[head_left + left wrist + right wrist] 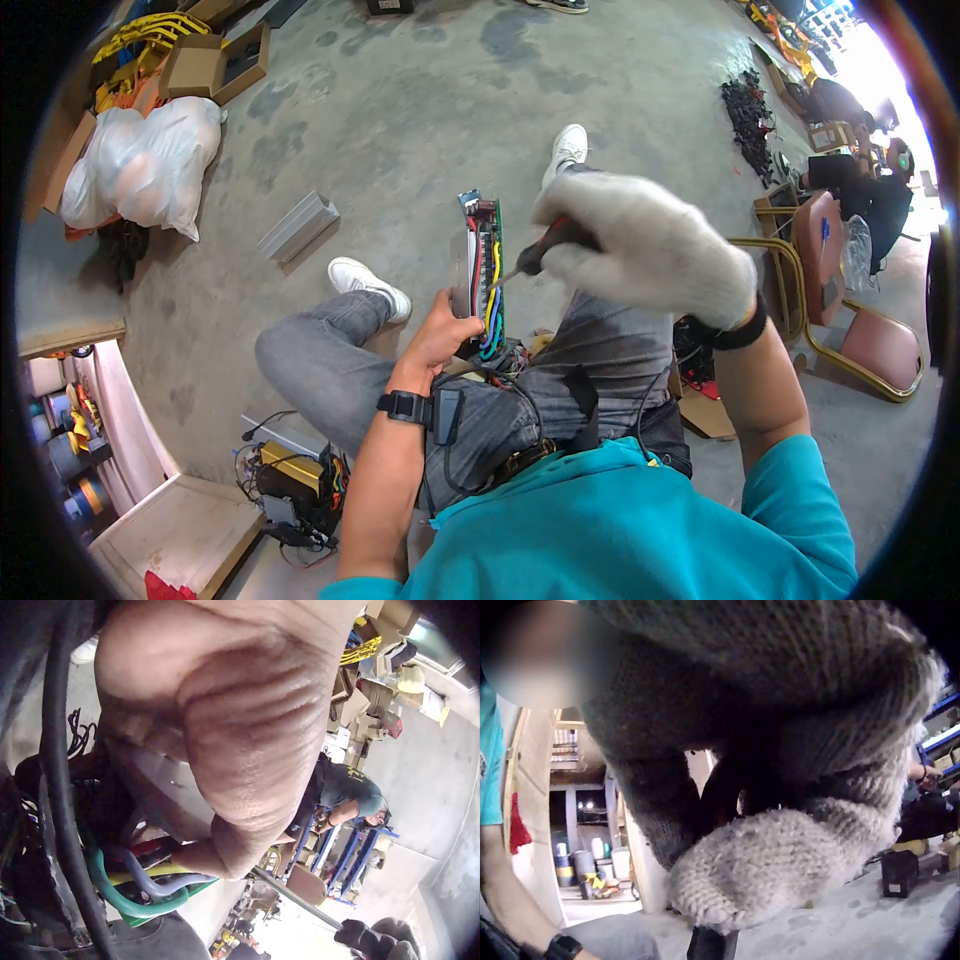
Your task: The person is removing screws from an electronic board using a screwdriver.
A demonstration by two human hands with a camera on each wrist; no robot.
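In the head view my bare left hand (437, 335) grips the lower part of a long circuit board (487, 235) with a metal side. Red, white, yellow, blue and green wires (491, 325) run along it. Close up in the left wrist view, my thumb is bent beside thick green (139, 906) and blue wire loops. My right hand (660, 245), in a white knitted glove, holds a screwdriver (530, 261) with a black and red handle. Its thin shaft points down-left and its tip overlaps the board's wires. The gloved fingers wrap the handle (712, 943) in the right wrist view.
A metal extrusion (302, 228) lies on the concrete floor, with a white plastic bag (145, 165) and open cartons beyond. At lower left sits a gold-and-black device with loose wires (292, 470). A chair (880, 350) stands on the right. Another person (349, 795) is in the background.
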